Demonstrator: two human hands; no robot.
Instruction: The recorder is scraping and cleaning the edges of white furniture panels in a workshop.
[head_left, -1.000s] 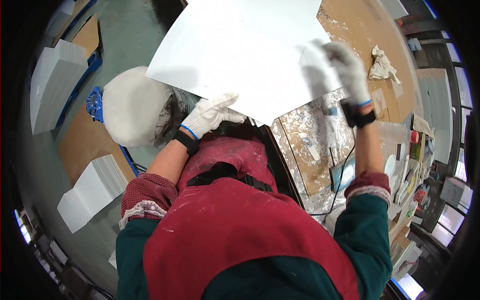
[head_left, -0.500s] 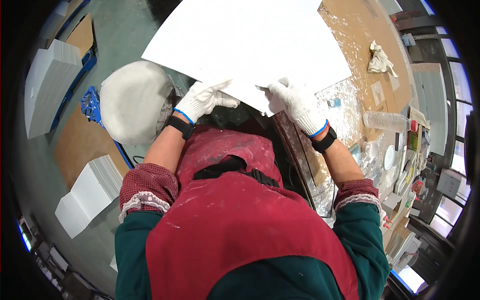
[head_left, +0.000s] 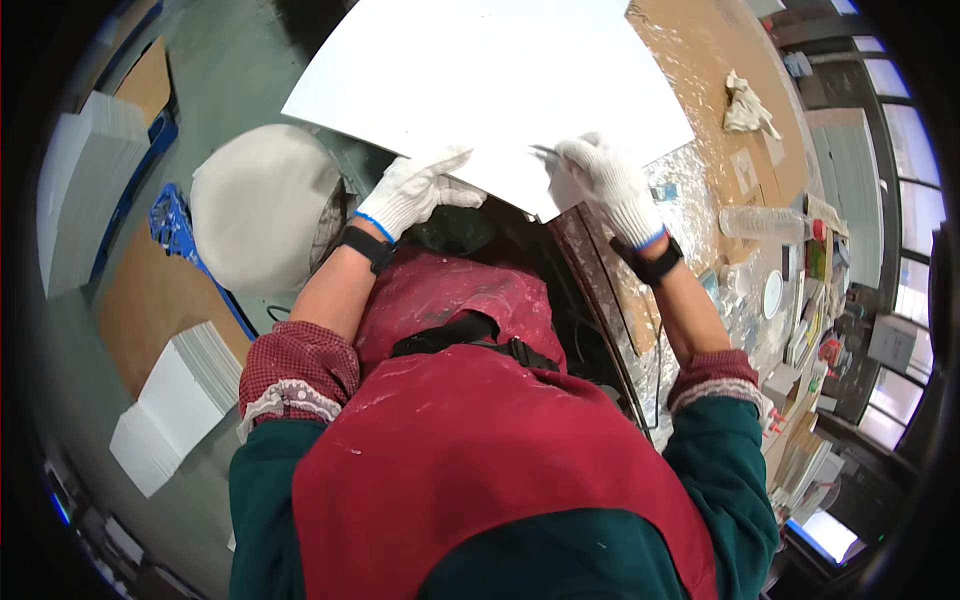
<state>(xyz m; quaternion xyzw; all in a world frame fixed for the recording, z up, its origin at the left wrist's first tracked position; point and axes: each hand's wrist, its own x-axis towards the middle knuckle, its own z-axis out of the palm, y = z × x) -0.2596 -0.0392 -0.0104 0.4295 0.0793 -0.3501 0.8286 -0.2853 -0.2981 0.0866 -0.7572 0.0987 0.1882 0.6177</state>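
Note:
A large white board (head_left: 490,90) lies in front of me, with one corner pointing toward my body. My left hand (head_left: 415,190), in a white knitted glove, has the board's near-left edge between its fingers. Part of it lies on top and part shows below the edge. My right hand (head_left: 607,185), gloved the same way, is closed above the board's near corner. From its fingers a thin grey tool (head_left: 543,150) sticks out to the left over the white surface. The tool's kind cannot be made out, and the rest of it is hidden in the glove.
A covered round stool (head_left: 262,205) stands left of me. Beyond it are stacked white boards (head_left: 92,185) and a folded white stack (head_left: 175,400). On the paint-spotted table at right lie a crumpled cloth (head_left: 748,105), a clear bottle (head_left: 765,224) and several small items.
My right hand has moved slightly right and up, and the thin tool's tip has moved with it. My left hand remains at the board's edge, shifted slightly right.

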